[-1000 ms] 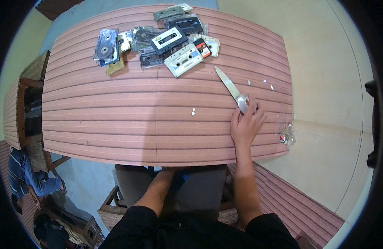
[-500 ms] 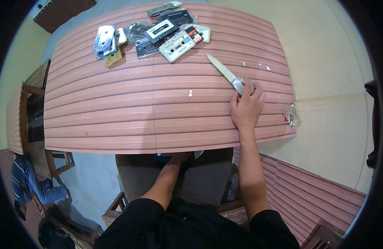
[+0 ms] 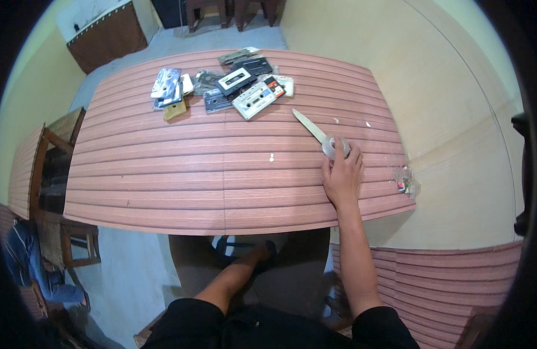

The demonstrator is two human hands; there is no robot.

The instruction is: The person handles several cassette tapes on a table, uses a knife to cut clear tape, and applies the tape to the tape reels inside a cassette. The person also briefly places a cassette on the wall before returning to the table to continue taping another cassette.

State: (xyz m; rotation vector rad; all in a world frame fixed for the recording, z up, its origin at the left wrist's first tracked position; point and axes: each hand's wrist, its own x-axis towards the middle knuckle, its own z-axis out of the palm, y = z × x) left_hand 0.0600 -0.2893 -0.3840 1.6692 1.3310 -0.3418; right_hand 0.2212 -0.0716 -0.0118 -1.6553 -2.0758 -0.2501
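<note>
My right hand [image 3: 344,177] rests at the right side of the table with its fingers around a roll of clear tape [image 3: 329,149]. A knife [image 3: 308,125] lies against the roll, its pale blade pointing away and to the left; its handle is hidden. Beyond the knife, several cassette tapes are piled loosely, a white one [image 3: 254,101] at the front and a black one [image 3: 235,81] behind it. More cassettes in clear cases [image 3: 166,84] are stacked to the left. My left hand [image 3: 261,252] is low over my lap, in shadow, its fingers not distinguishable.
Small white scraps [image 3: 272,157] lie on the striped pink tabletop [image 3: 152,180]. Crumpled clear wrapping [image 3: 406,181] sits at the right edge by the wall. A person in jeans [image 3: 42,273] sits at the lower left, near a wooden stool [image 3: 79,244].
The view has tipped upward, so the table appears lower and more of the room behind shows. My right hand stays at the tape roll; more of my left hand shows below the table edge.
</note>
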